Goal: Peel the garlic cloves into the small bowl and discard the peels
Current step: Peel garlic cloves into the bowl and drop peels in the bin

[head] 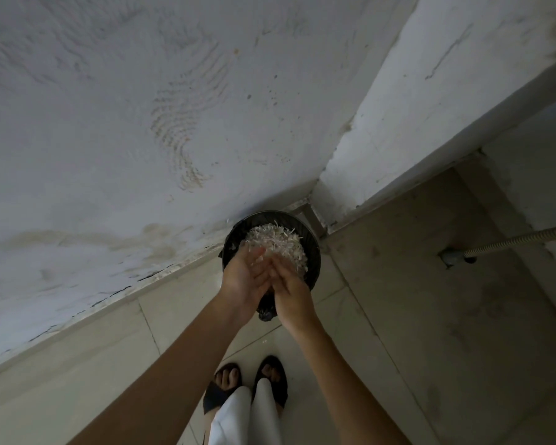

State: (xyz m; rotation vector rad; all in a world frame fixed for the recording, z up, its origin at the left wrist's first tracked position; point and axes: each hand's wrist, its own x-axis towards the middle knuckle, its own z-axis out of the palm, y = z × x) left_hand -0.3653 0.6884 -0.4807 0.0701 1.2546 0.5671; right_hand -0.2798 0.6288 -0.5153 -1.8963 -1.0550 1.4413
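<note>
Nearest, two feet in black sandals (272, 377) and white trousers (247, 415) are seen on a pale tiled floor (398, 316). One small scrap of peel (264, 341) lies on the tile just ahead of the toes. Bare floor is left open to the right and to the left of the feet.

Both forearms are stretched forward and meet over the bin (315, 252). The left hand (243, 284) and right hand (291, 297) are laid palm to palm, with the fingers straight and released and nothing gripped. A few flakes of peel are seen clinging near the left fingertips (256, 255).

Under the hands, the round bin is lined with a black bag (267, 311), a bunched end of which hangs over the near rim. The bin is heaped almost to the rim with pale garlic peels (276, 239).

The bin is tucked into a corner, its far side touching the stained white wall (109, 123) and its right side just beside a projecting pillar (398, 107). Further right, a ribbed hose (520, 239) is run from a fitting low on the wall to the frame edge.
</note>
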